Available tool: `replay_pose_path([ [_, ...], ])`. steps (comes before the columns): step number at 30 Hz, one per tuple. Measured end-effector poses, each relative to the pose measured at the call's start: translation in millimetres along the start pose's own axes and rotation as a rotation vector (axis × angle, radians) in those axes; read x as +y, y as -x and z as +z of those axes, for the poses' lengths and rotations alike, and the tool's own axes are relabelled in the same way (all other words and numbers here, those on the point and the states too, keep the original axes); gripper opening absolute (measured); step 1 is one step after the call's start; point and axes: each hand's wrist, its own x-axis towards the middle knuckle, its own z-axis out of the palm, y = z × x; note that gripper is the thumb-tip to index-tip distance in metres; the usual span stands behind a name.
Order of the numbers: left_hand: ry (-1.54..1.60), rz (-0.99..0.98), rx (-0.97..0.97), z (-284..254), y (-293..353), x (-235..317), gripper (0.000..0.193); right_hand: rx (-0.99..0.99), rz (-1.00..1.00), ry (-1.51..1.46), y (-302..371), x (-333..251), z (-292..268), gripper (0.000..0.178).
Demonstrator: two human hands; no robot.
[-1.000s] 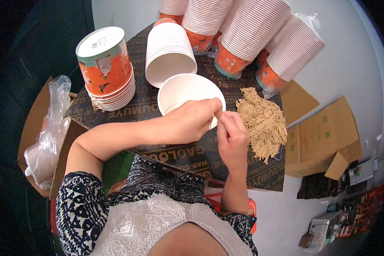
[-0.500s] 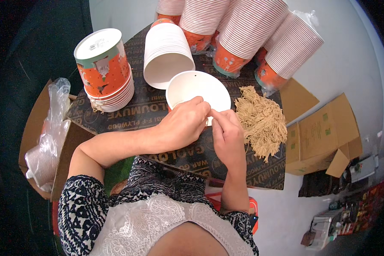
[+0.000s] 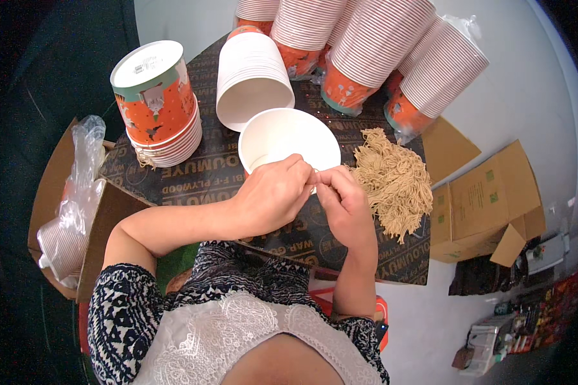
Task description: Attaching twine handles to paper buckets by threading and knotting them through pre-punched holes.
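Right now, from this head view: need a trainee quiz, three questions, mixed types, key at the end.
1. True or false: the tan string pile lies to the right of the right hand.
2. Multiple choice: the tub at the left hand shows A) its closed base, B) its white inside, C) a fitted lid.
3. Fill in: the orange stack at the table's left side stands with its ___ end up.

Key: 1 true; 2 B; 3 closed.
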Motion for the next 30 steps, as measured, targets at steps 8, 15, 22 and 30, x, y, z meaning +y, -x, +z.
replay_pose_path([
  [8, 0.239, -0.288, -0.144, -14, -3, 6, 0.015, 0.099, 0.016, -0.026, 5, -2, 11, 0.003],
  [15, 0.410, -0.610, -0.386, -28, -24, 1, 0.015, 0.181, -0.077, 0.059, 8, -4, 17, 0.001],
  [22, 0.345, -0.506, -0.377, -23, -30, 0, 0.024, 0.221, -0.123, 0.157, 10, -4, 22, 0.004],
  [30, 0.246, -0.440, -0.330, -17, -27, -9, 0.016, 0.213, -0.146, 0.145, 21, -4, 22, 0.014],
])
